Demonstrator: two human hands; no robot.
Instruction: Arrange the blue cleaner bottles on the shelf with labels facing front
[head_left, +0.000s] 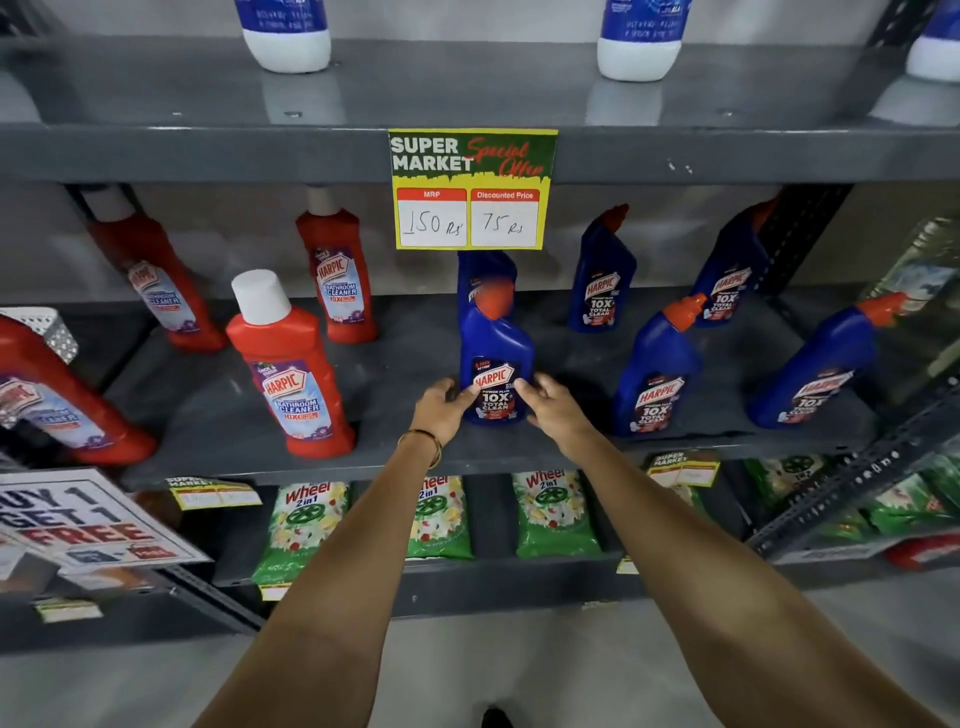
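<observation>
Grey store shelf (208, 415), middle tier. Blue cleaner bottle (496, 358) stands near the front edge, label front. Left hand (444, 410) and right hand (553, 402) clamped on its base. Square it gently, keep it upright, then let go.

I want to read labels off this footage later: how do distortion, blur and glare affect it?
Head view: wide-angle bending tilts the outer bottles and bows the shelf edge; the cap of the held blue bottle is smeared; the upper shelf reflects the white bottles; the centre labels and price sign read clearly.
</observation>
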